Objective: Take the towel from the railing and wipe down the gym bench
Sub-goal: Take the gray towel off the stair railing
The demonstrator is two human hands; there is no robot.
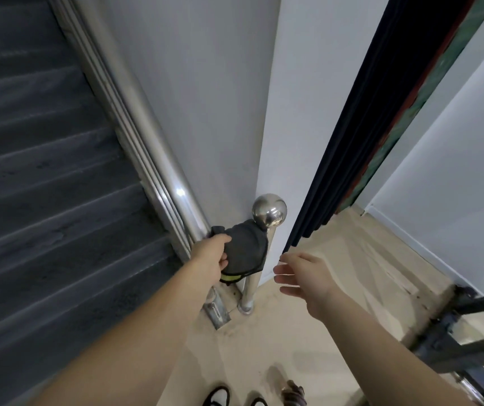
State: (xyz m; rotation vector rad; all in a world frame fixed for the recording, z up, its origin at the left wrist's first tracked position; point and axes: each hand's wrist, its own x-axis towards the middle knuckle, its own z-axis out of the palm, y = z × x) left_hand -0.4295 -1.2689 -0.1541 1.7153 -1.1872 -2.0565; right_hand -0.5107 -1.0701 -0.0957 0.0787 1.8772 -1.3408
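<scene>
A dark grey towel (248,247) with a yellow-green band at its lower edge hangs over the bottom end of the steel stair railing (135,112), just below the post's ball cap (269,210). My left hand (215,260) grips the towel's left side, fingers curled into the cloth. To the right of the towel, apart from it, my right hand (305,278) hovers with fingers spread and holds nothing. The gym bench cannot be made out with certainty.
Dark grey stairs (44,186) rise on the left. A white wall corner (278,112) and a dark curtain (360,142) stand behind the post. A dark metal frame (454,326) sits at the right edge on the beige floor (264,347). Shoes (220,397) show at the bottom.
</scene>
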